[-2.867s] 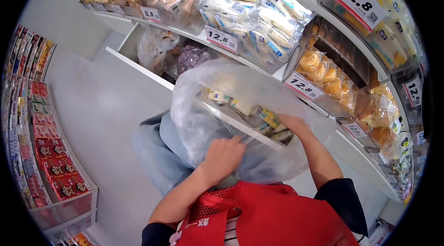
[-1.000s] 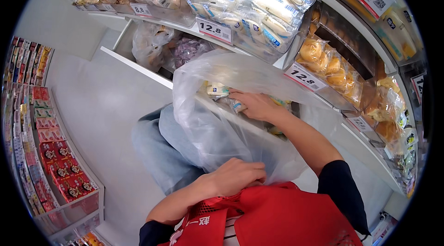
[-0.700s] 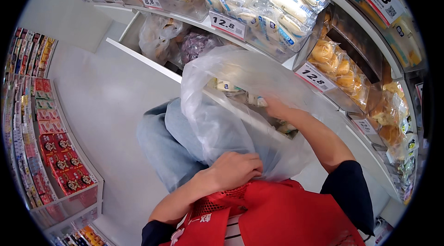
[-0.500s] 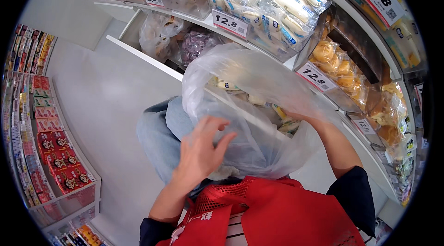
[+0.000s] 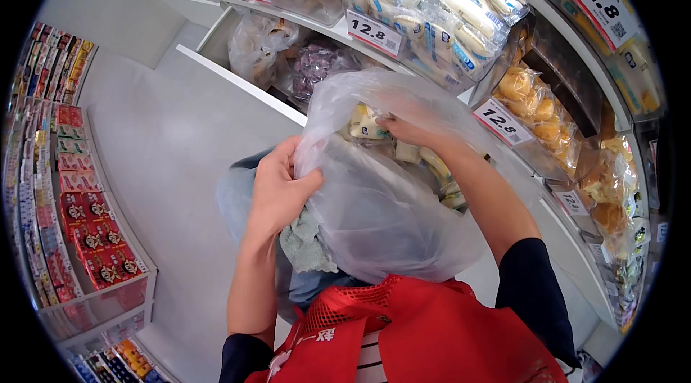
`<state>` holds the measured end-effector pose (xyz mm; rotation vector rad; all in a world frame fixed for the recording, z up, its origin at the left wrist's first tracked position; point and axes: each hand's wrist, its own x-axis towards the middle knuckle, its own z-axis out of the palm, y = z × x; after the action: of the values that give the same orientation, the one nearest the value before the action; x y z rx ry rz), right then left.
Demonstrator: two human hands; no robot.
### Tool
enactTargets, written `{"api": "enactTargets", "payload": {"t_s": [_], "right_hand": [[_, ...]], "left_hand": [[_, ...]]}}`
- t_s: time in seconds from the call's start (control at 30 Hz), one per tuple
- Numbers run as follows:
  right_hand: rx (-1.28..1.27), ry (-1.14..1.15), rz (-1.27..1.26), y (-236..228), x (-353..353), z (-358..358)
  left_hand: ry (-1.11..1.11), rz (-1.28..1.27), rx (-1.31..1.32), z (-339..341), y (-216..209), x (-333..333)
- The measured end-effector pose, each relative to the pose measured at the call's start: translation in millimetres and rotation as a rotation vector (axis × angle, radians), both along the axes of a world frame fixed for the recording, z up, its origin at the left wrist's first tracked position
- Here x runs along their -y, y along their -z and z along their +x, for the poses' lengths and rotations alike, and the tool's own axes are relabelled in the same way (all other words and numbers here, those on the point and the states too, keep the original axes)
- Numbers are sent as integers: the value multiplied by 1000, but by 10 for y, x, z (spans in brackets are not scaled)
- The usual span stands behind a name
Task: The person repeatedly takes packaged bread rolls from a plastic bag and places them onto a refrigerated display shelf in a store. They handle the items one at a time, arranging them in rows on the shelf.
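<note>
While left fingers [image 5: 289,148] pinch bag [image 5: 381,217] | packet [image 5: 365,124] beside right fingers [image 5: 389,123]

With the translucent bag [image 5: 396,232] as dial: left hand [image 5: 277,187] pinches its rim at ten o'clock; right hand [image 5: 409,130], near twelve, touches a pale wrapped packet [image 5: 365,126]. I note wrapped buns [image 5: 529,101] at two, red packets [image 5: 96,239] at nine.

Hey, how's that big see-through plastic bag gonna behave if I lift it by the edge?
The plastic bag will likely be floppy: its sides wrinkle and slump in soft folds beside the left hand. Unloaded, it's probably light for its size: the film looks thin enough to see through.
</note>
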<state>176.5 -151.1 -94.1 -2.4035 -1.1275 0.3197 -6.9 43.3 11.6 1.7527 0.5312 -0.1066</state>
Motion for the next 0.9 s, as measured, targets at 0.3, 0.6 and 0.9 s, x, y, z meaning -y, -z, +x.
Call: {"api": "enactTargets", "payload": {"t_s": [0.3,0.6,0.9], "right_hand": [[-241,-88,-514,-63,-60,22],[-347,-189,-1056,-59,1011,14],[-319,32,-96,54,303,-97]], "left_hand": [[-95,-225,134,-133,-550,170],[-65,-207,134,-78,-616,87],[56,-278,181,-146,-693,325]]}}
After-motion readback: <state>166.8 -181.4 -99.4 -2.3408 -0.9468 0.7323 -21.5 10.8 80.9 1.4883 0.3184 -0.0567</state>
